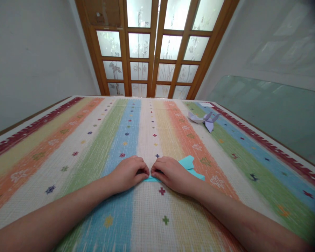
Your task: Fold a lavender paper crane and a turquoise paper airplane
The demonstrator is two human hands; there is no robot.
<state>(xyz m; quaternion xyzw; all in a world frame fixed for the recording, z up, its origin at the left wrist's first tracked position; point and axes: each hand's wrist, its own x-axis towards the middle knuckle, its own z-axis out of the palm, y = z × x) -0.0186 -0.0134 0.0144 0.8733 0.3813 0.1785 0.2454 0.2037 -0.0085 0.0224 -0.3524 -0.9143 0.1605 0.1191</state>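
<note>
A turquoise sheet of paper (188, 164), partly folded, lies on the striped tablecloth (94, 154) in the middle of the table. My left hand (128, 173) and my right hand (170, 175) rest on it side by side, fingertips nearly touching, fingers curled and pressing the paper's near edge against the cloth. Most of the paper is hidden under my hands; a folded flap sticks out to the right of my right hand.
A folded lilac paper figure (206, 119) lies at the far right of the table. A glass pane (273, 112) leans against the right wall. A wooden-framed glass door (153, 49) stands beyond the far table edge.
</note>
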